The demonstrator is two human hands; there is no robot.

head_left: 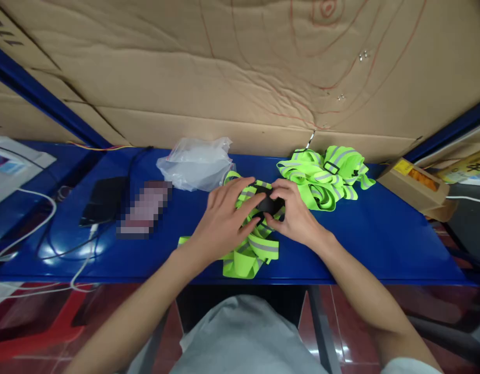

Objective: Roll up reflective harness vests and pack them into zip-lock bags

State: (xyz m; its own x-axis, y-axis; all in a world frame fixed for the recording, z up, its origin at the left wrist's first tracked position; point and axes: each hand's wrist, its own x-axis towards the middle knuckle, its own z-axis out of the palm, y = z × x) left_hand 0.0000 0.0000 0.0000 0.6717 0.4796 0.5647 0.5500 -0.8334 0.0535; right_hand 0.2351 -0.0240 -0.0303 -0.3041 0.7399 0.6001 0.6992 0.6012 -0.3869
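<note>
A bunched neon-yellow reflective strap harness (251, 254) with grey stripes lies on the blue table in front of me. At its upper part is a small black piece (266, 205), smooth and rounded; its exact kind is hard to make out. My right hand (294, 213) pinches this piece from the right, thumb below and fingers above. From the other side my left hand (226, 218) closes its thumb and forefinger on the piece's left edge, its other fingers lying over the strap. The hands partly cover both strap and piece.
A second heap of reflective straps (321, 176) lies at the back right, near a small cardboard box (413, 184). Behind the hands is a clear plastic bag (197, 163). Leftward are a blurred-out phone (144, 210), a black device (103, 200) and white cables (55, 208). Cardboard (165, 83) walls the back.
</note>
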